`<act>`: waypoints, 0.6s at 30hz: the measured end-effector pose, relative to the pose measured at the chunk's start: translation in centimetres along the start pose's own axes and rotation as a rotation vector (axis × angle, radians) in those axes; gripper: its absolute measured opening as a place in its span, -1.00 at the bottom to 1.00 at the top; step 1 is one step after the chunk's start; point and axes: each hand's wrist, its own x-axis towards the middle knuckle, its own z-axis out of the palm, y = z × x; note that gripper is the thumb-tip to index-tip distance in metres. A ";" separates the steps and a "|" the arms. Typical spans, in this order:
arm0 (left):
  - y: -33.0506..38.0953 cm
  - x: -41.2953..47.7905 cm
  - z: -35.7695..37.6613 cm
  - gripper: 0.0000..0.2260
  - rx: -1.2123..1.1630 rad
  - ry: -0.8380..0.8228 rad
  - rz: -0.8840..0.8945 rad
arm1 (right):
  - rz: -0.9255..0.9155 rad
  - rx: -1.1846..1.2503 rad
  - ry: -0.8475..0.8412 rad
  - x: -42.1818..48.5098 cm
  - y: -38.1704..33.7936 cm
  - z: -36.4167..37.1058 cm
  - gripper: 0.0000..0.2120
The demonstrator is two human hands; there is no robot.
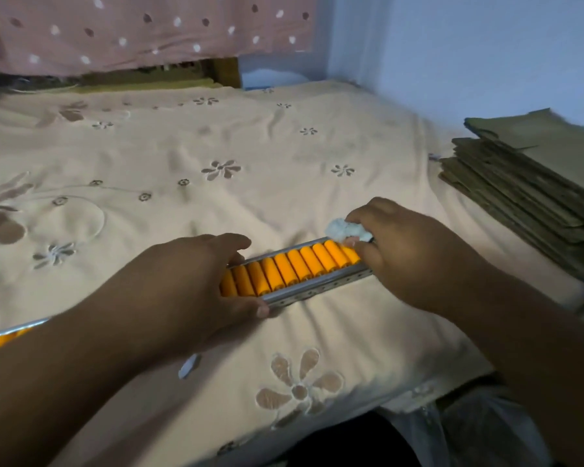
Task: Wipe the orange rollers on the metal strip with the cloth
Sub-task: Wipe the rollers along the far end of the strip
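A metal strip (321, 285) lined with several orange rollers (294, 266) lies slantwise on a beige bedsheet. My left hand (196, 284) grips the strip across its middle, thumb on the near rail and fingers over the far rail. My left forearm hides part of the strip; its other end (7, 338) shows at the left edge. My right hand (415, 251) holds a crumpled white cloth (346, 230) pressed onto the rollers at the strip's right end.
The beige sheet with flower embroidery (182, 156) covers the bed. A stack of olive-brown flat cardboard pieces (533, 183) sits at the right. A pink dotted curtain (142, 28) hangs behind, a blue wall (469, 45) at the back right. A small white scrap (189, 365) lies under my left arm.
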 end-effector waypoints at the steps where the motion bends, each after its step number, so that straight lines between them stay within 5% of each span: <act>1: 0.1 0.0 0.0 -0.20 -0.001 0.002 0.003 | -0.034 0.032 0.002 -0.4 -0.6 -0.2 -0.80; 6: 0.1 -0.1 -0.4 -0.20 -0.019 -0.008 0.003 | -0.074 0.331 -0.216 -2.5 -2.9 -1.3 -0.73; 9: 0.1 -0.2 -0.5 -0.19 -0.034 -0.018 0.000 | 0.000 0.449 -0.071 -1.9 -1.5 -2.8 -0.83; 11: 0.0 -0.2 -0.4 -0.19 -0.042 -0.026 -0.006 | 0.090 0.388 0.050 0.0 -0.1 -2.7 -0.83; 18: -0.5 -0.1 -0.3 -0.21 -0.064 -0.028 0.009 | 0.055 0.159 -0.042 1.7 -2.6 0.8 -0.77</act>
